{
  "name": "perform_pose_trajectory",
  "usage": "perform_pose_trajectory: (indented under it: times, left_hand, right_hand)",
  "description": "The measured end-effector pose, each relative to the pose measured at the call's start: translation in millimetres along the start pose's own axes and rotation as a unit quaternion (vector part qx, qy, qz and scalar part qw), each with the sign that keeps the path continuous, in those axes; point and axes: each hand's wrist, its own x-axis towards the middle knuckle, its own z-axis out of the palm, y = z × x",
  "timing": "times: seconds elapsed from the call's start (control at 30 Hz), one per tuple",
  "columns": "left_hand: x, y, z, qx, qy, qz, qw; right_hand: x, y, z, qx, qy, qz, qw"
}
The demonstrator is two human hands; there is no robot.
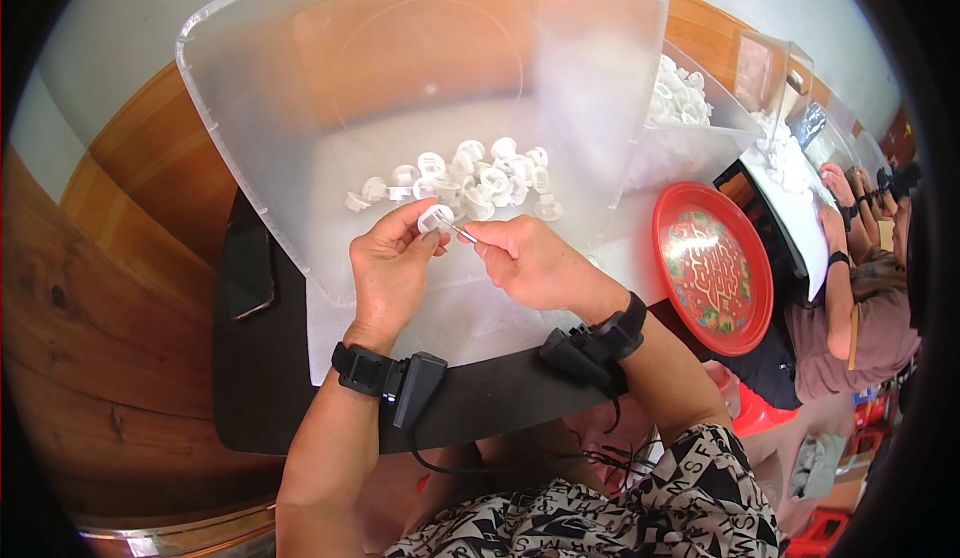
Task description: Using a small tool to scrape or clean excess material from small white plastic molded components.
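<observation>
In front of the tub's opening, my left hand (388, 270) pinches a small round white plastic part (436, 219) between thumb and fingers. My right hand (540, 260) is closed around a thin metal tool (463, 232), whose tip meets the right side of that part. Most of the tool is hidden in my fist, so its exact kind does not show. Just beyond my fingers, a heap of similar white plastic parts (480, 180) lies inside a large translucent plastic tub (585, 88) that opens toward me.
A dark phone (249, 268) lies on the black table (262, 398) at left. To the right sits a red round tray (664, 258), with a bin of white parts (680, 96) behind it. Farther right, a person (850, 328) works at another table. Cables hang from my wrist devices (400, 378).
</observation>
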Motion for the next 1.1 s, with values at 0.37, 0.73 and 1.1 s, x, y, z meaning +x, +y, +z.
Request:
perform_pose_trajectory:
  times: [0.37,0.73,1.1]
  left_hand:
    - [3.2,1.1,-2.0,-0.051,0.027,0.0,0.998]
    - [3.9,-1.0,1.1,-0.098,0.021,0.005,0.995]
    - [0.9,1.8,2.8,-0.072,0.044,-0.012,0.996]
  right_hand:
    - [2.9,-3.7,10.9,0.019,0.059,0.015,0.998]
    - [3.3,-6.3,9.8,0.067,0.017,0.075,0.995]
    - [2.5,7.2,17.6,-0.007,0.042,-0.025,0.999]
